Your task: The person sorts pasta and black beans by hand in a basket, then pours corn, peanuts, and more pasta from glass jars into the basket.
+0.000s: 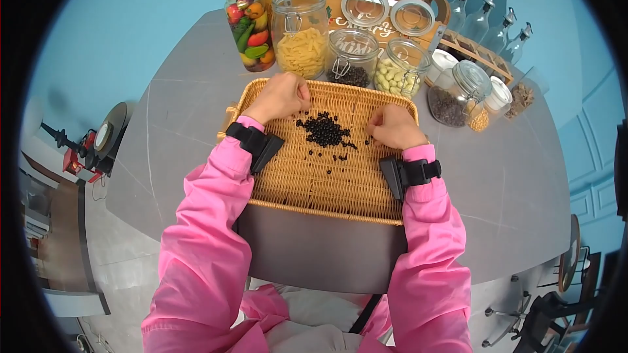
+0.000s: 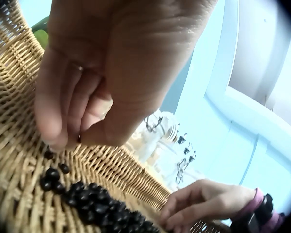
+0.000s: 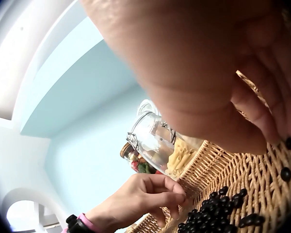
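Note:
A loose heap of glossy black beans [image 1: 325, 129] lies in the upper middle of a shallow wicker basket [image 1: 307, 189]. At the basket's far left part is my left hand [image 1: 284, 97], palm down, fingers curled. In the left wrist view its thumb and fingertips meet on a small dark speck that looks like a black bean, low over the weave and just above more beans [image 2: 52, 174]. My right hand [image 1: 394, 127] is low at the basket's right side with bent fingers. A single black bean [image 3: 289, 143] shows at its fingertips; whether they pinch it I cannot tell.
Behind the basket stand glass jars: pasta [image 1: 301, 52], dark beans [image 1: 350, 75], pale green beans [image 1: 396, 78] and colourful vegetables [image 1: 255, 36]. Right of them are a jar of dark contents [image 1: 450, 104] and white-lidded jars [image 1: 498, 95]. The grey table [image 1: 176, 124] extends to both sides.

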A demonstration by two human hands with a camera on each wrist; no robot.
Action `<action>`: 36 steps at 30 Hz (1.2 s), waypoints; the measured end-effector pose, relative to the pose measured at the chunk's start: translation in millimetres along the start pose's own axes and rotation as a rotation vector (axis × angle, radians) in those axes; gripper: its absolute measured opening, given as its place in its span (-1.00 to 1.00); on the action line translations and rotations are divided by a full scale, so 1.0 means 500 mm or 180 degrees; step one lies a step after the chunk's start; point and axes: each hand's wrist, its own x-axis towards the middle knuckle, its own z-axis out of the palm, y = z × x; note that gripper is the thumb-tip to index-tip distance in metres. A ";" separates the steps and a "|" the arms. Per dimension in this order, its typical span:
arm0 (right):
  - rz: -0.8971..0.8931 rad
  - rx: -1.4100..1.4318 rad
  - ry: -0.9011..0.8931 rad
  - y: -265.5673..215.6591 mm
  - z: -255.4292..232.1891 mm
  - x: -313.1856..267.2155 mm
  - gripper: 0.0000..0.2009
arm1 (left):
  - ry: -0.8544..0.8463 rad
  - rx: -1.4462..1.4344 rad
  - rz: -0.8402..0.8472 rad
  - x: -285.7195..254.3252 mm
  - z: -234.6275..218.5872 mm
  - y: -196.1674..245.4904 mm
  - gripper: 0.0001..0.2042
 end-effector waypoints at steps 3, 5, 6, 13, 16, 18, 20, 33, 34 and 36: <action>-0.0007 -0.0108 -0.0180 -0.012 -0.008 -0.003 -0.79 | -0.0384 -0.0175 0.0144 -0.011 -0.012 -0.004 -0.88; -0.0146 -0.0074 -0.0362 -0.025 -0.022 -0.014 -0.78 | -0.0495 -0.0153 0.0139 -0.012 -0.016 -0.007 -0.87; -0.0273 -0.0016 -0.0545 -0.030 -0.025 -0.019 -0.77 | -0.0625 -0.0116 0.0130 -0.013 -0.016 -0.012 -0.87; -0.0392 -0.0274 -0.0558 -0.042 -0.010 -0.027 -0.70 | -0.0318 -0.0011 0.0133 -0.008 -0.028 -0.032 -0.86; -0.0415 -0.0115 -0.0684 -0.053 -0.004 -0.018 -0.73 | 0.0035 0.0651 0.0457 0.001 -0.017 -0.063 -0.86; -0.0353 0.0103 -0.0870 -0.067 0.002 -0.014 -0.77 | 0.0009 0.0572 0.0297 -0.002 -0.018 -0.063 -0.86; -0.0308 0.0406 -0.0903 -0.071 0.017 -0.008 -0.77 | -0.0007 0.0493 0.0133 -0.003 -0.015 -0.069 -0.86; 0.0138 0.1360 -0.2942 -0.125 -0.025 -0.080 -0.73 | 0.0182 0.1047 0.0309 0.002 0.002 -0.077 -0.88; 0.0160 0.1547 -0.3236 -0.131 -0.013 -0.081 -0.70 | 0.0242 0.1068 0.0364 0.003 0.004 -0.080 -0.88; 0.0154 0.1833 -0.3638 -0.138 0.013 -0.074 -0.63 | 0.0296 0.1106 0.0421 0.003 0.007 -0.084 -0.88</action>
